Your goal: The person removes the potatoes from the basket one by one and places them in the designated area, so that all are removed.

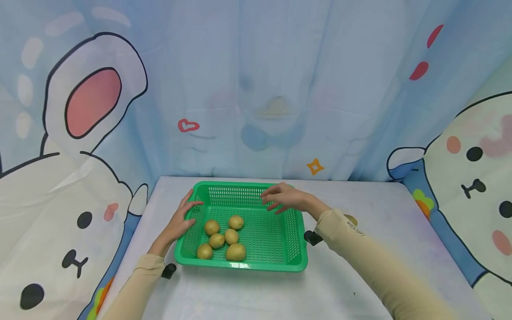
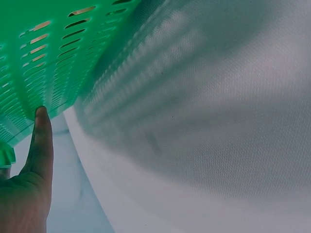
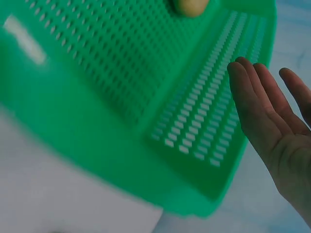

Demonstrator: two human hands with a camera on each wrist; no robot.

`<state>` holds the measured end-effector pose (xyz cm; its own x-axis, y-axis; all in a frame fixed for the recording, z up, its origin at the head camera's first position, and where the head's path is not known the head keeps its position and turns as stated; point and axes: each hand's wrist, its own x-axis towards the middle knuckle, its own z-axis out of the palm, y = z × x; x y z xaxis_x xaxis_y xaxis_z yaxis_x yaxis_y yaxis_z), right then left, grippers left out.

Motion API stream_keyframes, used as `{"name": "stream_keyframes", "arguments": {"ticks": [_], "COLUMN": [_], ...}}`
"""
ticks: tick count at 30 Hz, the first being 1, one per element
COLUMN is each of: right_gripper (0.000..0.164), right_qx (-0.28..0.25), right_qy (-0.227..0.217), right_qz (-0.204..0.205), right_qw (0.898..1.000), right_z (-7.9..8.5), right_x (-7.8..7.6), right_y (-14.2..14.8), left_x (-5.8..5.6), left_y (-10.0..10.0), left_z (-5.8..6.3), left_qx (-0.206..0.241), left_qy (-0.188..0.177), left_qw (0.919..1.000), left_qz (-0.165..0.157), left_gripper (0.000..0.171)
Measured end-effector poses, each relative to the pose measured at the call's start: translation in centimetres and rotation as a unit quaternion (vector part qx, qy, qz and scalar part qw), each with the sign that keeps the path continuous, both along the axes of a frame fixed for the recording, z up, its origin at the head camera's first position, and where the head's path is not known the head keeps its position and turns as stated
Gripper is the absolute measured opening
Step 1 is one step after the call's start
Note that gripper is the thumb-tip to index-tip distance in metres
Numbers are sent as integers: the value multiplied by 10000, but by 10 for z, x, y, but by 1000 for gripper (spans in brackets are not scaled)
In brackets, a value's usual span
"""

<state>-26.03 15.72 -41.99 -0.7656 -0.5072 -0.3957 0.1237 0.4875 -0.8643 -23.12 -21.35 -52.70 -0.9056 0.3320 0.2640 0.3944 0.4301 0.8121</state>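
Several yellow-brown potatoes lie in the left half of a green plastic basket. At the basket's left rim is my left hand, fingers spread, some reaching over the edge. In the left wrist view one straight finger lies against the outside of the basket's slotted wall. My right hand hovers over the back right of the basket, its fingers loosely extended and holding nothing. The right wrist view shows its fingers near the slotted side wall, with one potato at the top edge.
A white-covered table carries the basket. A round yellowish object lies right of the basket, partly hidden by the right sleeve. A blue cartoon-print curtain hangs behind the table and down its sides.
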Motion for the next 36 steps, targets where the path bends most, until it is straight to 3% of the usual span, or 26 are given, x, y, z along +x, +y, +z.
{"name": "stream_keyframes", "arguments": {"ticks": [8, 13, 20, 26, 33, 36], "right_gripper": [39, 38, 30, 18, 32, 33], "right_qx": [-143, -186, 246, 510, 679, 735], "right_qy": [-140, -117, -154, -109, -169, -142], "right_qz": [-21, 171, 247, 406, 114, 47], "right_qw": [9998, 9996, 9993, 9978, 9975, 9972], "right_z": [-29, -50, -56, -64, -63, -65], "right_x": [7, 11, 23, 25, 25, 25], "right_y": [-48, -69, -89, -96, -103, -106], "left_x": [-1, -1, 0, 2, 22, 24], "left_y": [-3, -3, -4, -2, 10, 11], "left_z": [-2, -2, -1, 0, 40, 43], "left_qx": [-2, -18, 10, 19, 92, 83], "left_qy": [-14, -16, -71, 9, -138, -123], "left_qw": [10000, 10000, 10000, 10000, 9999, 9999], "left_qz": [33, 11, 11, 22, -25, -54], "left_gripper": [57, 58, 57, 57, 53, 53]}}
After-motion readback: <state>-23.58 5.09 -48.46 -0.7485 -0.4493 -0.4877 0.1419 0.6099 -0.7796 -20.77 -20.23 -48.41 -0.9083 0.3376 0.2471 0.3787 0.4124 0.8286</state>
